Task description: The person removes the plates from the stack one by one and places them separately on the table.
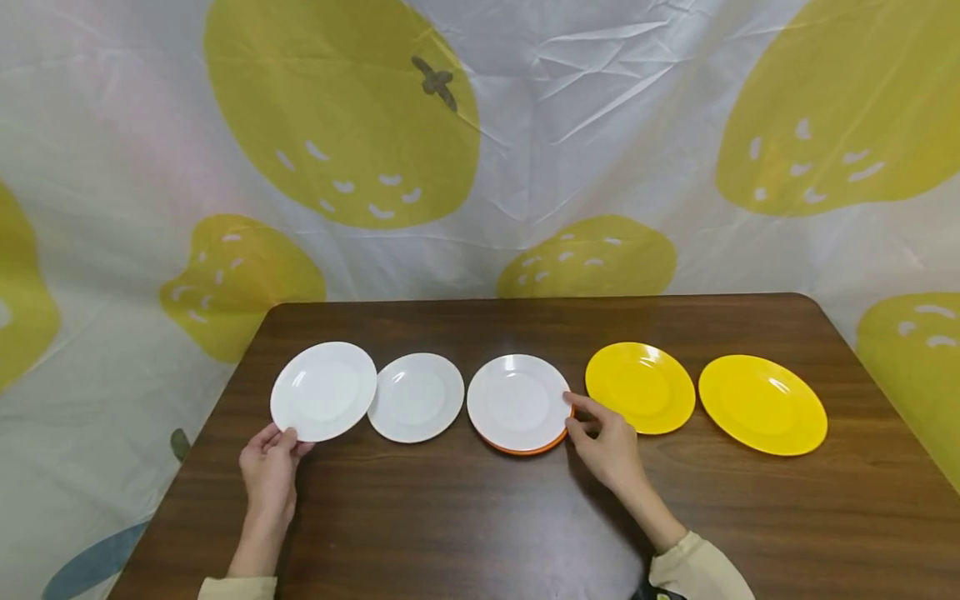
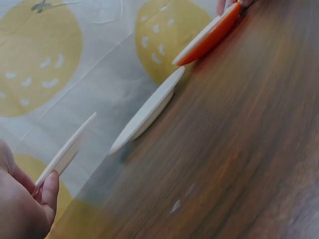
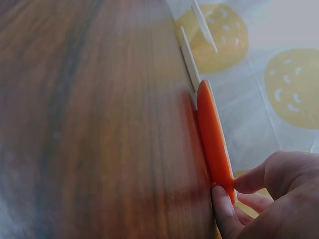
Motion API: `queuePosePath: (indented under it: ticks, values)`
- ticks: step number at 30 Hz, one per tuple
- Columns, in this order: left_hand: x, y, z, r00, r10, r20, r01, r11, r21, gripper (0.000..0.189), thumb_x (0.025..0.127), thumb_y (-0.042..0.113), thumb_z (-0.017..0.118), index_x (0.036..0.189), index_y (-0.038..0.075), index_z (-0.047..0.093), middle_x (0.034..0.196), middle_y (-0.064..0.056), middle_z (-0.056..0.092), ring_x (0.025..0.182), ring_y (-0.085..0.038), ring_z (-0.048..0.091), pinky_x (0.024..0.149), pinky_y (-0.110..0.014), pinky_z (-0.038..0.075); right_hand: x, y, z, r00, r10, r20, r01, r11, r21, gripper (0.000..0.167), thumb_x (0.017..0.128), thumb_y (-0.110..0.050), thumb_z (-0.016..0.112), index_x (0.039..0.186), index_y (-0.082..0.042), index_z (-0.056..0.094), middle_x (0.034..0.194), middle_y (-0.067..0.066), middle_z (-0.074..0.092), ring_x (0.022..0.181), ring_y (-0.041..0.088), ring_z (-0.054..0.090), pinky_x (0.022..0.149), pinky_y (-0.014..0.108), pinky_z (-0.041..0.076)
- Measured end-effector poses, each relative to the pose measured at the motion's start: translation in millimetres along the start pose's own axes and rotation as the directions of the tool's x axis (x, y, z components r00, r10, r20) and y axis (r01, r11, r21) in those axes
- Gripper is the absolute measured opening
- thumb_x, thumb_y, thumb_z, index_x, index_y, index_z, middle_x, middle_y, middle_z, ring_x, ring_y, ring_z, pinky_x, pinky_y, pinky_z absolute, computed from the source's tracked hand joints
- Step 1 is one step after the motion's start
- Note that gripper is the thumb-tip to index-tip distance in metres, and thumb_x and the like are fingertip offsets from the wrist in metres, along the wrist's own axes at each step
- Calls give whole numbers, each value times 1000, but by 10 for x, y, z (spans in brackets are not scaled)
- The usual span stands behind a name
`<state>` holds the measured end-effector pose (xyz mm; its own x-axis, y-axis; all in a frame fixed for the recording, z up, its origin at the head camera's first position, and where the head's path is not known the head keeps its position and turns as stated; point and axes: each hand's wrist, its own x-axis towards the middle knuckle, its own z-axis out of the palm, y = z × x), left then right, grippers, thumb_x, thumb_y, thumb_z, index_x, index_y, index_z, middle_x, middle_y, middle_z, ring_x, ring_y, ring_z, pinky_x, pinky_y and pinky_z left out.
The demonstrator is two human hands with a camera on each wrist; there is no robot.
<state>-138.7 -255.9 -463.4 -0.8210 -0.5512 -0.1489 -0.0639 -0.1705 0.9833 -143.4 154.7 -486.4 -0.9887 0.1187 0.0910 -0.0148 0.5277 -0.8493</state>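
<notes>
A white plate [image 1: 323,392] is held at its near rim by my left hand [image 1: 272,475], thumb on one face and fingers under the other. The left wrist view shows this plate [image 2: 65,152] raised off the table. To its right lies a second white plate [image 1: 417,397]. Further right, another white plate [image 1: 519,402] sits on an orange plate [image 1: 525,452], whose rim shows below it. My right hand [image 1: 609,446] pinches the right rim of this pair. In the right wrist view, the orange plate [image 3: 214,139] lies between the fingertips [image 3: 246,183] at its rim.
Two yellow plates, one nearer the middle [image 1: 640,388] and one further right [image 1: 762,406], lie on the brown wooden table [image 1: 450,525]. A white cloth with yellow fruit prints [image 1: 510,167] hangs behind the table's far edge.
</notes>
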Motion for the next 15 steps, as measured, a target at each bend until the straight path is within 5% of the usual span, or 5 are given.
queuePosePath:
  ticks: [9,15]
  values:
    - [145,-66,-157,997,-27,-71,29,999,33,33,99,-3,48,126,-20,42,100,-8,48,61,0,61,65,-14,57,-7,-4,-3,1000,-3,3,3,1000,10,35,91,-5,69,126,-8,72,119,15,74,89,28,75,67,16,52]
    - [222,-104,-194,998,-19,-64,24,997,76,43,98,-2,46,133,-25,37,102,-10,49,61,2,61,65,-13,57,-4,-3,-2,1000,-1,-1,1,1000,14,36,91,-5,69,126,-9,72,119,14,74,88,27,75,67,16,52]
